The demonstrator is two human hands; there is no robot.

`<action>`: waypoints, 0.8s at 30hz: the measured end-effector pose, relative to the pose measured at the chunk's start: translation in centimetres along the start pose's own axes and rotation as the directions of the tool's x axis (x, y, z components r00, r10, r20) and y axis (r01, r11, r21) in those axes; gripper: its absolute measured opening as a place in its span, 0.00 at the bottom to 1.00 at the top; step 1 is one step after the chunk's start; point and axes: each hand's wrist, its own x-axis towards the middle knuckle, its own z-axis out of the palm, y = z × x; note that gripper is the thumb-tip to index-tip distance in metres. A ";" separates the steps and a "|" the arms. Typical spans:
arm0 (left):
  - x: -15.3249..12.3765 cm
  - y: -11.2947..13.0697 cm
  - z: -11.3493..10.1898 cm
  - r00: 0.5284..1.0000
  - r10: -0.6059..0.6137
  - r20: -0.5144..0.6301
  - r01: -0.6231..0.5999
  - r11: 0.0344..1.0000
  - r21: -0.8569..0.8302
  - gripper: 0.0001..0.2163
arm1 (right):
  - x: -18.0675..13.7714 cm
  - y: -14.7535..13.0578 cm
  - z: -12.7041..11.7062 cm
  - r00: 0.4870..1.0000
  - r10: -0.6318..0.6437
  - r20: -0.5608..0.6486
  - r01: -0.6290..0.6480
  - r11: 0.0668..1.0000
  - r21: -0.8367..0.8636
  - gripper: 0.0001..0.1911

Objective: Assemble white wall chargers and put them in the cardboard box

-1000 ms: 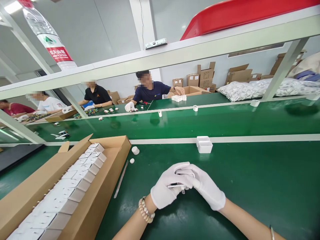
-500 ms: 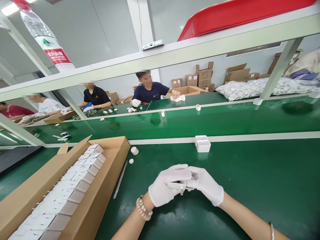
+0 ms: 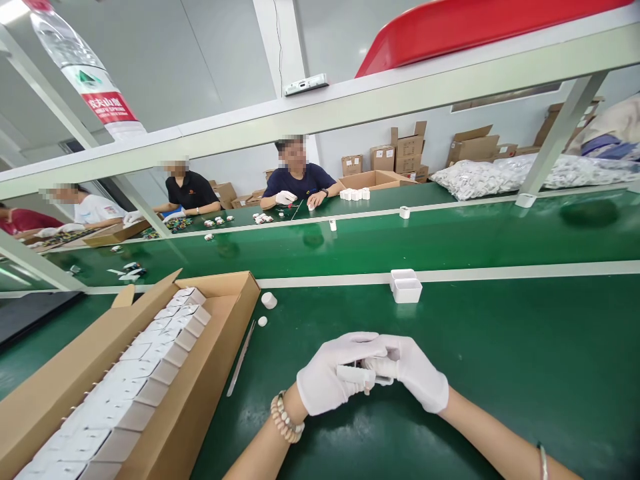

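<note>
Both my hands wear white gloves and meet above the green table. Closed around a small white plastic case is my left hand, with the case's edge showing below the fingers. My right hand grips the same case from the other side, its fingertips pressed against it. A dark part shows inside between the fingers; the fingers hide most of the rest. Beyond my hands stand two white open-topped boxes, one partly behind the other.
On the left, a long cardboard box holds rows of white boxes. Beside it lie tweezers, a white cap and a small white disc. Behind runs a green conveyor belt carrying small parts. Co-workers sit across it.
My fingers have shifted slightly around the case, and its white edge has turned. Parts on the belt have moved a little right. The co-worker opposite has drawn a hand back from the white parts.
</note>
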 end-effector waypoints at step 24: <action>-0.4 -2.2 -0.7 0.897 0.418 -0.140 -0.373 0.889 0.268 0.26 | -0.3 -1.0 -0.6 0.995 -0.059 0.083 0.048 0.990 0.132 0.20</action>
